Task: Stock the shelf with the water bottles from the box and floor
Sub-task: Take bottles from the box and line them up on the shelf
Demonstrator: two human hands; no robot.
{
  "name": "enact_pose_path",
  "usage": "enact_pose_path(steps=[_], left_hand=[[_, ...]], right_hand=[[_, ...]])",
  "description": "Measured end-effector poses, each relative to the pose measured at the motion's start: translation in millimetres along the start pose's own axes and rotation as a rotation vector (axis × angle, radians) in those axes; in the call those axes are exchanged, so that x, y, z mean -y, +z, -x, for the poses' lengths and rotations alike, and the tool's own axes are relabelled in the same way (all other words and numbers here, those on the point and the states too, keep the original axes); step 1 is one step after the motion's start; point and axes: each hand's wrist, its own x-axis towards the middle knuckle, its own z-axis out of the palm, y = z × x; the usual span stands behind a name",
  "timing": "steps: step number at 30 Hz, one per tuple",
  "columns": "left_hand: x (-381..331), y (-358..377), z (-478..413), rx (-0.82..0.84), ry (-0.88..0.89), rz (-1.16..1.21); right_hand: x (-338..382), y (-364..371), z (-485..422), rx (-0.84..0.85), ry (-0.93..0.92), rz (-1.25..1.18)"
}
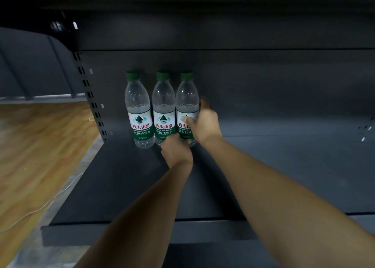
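Three clear water bottles with green caps and green-and-white labels stand upright in a row at the back of the dark grey shelf (121, 186): a left bottle (139, 109), a middle bottle (163, 107) and a right bottle (186, 99). My right hand (205, 123) is wrapped around the right bottle's label, thumb on the front. My left hand (175, 150) rests at the base of the middle and right bottles, fingers curled against them; whether it grips one is hidden.
The shelf's back panel (263, 81) rises right behind the bottles. A slotted upright post (89, 93) marks the shelf's left end. Wood-pattern floor (40, 146) with a thin white cable (36, 209) lies to the left. The shelf extends right of the bottles.
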Motion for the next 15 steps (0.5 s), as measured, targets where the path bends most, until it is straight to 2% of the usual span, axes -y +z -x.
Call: enact_pose_path(steps=[9,15], left_hand=[[-4.7,-8.5,0.7,0.067,-0.058,0.017],[-5.9,-22.4,12.8,0.346,0.023,-0.028]], right_hand=[[0.4,-0.1,1.5,0.001,0.035,-0.053],[11.7,-6.7,4.1,0.043,0.090,0.002]])
